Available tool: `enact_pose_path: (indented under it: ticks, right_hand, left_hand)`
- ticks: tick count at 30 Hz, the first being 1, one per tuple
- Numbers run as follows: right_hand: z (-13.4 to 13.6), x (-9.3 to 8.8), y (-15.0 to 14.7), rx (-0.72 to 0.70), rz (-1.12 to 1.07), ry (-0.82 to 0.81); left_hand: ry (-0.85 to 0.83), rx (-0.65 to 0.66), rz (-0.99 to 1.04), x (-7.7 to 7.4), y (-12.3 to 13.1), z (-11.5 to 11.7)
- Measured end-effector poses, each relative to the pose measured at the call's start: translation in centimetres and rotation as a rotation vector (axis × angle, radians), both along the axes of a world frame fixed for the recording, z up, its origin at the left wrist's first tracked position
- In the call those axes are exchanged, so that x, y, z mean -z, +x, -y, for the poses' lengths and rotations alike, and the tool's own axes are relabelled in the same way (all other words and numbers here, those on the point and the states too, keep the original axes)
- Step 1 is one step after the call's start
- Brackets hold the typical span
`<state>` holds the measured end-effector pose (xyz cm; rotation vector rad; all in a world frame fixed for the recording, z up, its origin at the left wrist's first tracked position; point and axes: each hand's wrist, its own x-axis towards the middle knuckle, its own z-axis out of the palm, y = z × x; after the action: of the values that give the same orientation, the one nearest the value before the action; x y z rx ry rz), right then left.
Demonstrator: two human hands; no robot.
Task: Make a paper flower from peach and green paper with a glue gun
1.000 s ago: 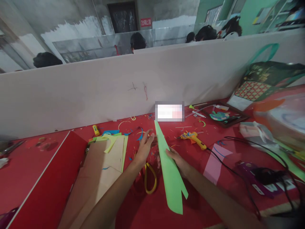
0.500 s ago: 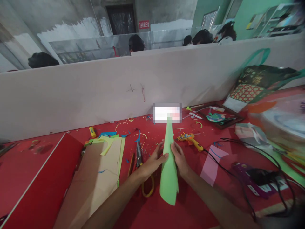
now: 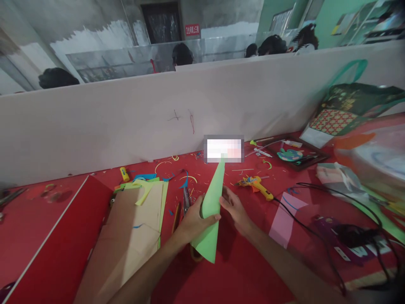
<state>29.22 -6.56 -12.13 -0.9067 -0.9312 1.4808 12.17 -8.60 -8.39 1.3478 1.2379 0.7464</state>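
Note:
A long pointed piece of green paper (image 3: pixel 211 202) stands tilted over the red table, its tip toward the white partition. My left hand (image 3: pixel 192 220) is closed around its middle, thumb across the front. My right hand (image 3: pixel 234 211) touches the paper's right edge with its fingers curled. Scissors with yellow handles (image 3: pixel 186 202) lie on the table just left of and under my left hand, partly hidden.
A stack of tan and green paper (image 3: pixel 133 228) lies to the left, beside a red board (image 3: pixel 60 249). A yellow glue gun (image 3: pixel 257 185) and its black cable (image 3: pixel 316 228) lie to the right. A pink sheet (image 3: pixel 284 215), paper scraps and a framed craft (image 3: pixel 292 154) are nearby. People sit behind the partition (image 3: pixel 126 122).
My left hand has wrapped around the green paper and tilted its lower end to the left. The right hand has slipped to the paper's right edge.

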Motion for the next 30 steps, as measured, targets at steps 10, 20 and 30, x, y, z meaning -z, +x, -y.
enact_pose_path:
  ticks: [10,20,30]
  right_hand:
    - [0.6,-0.7,-0.2,-0.084,-0.091,-0.117]
    - [-2.8,-0.3,7.4,0.266,0.955,0.289]
    - [-4.0,3.2,13.5,0.261,1.878,-0.005]
  left_hand:
    - [-0.35,0.018,0.462,0.9,-1.4,1.2]
    - [-0.38,-0.174,0.711,1.6,-2.0,0.4]
    - [-0.427,-0.185,0.701,1.6,-2.1,0.8]
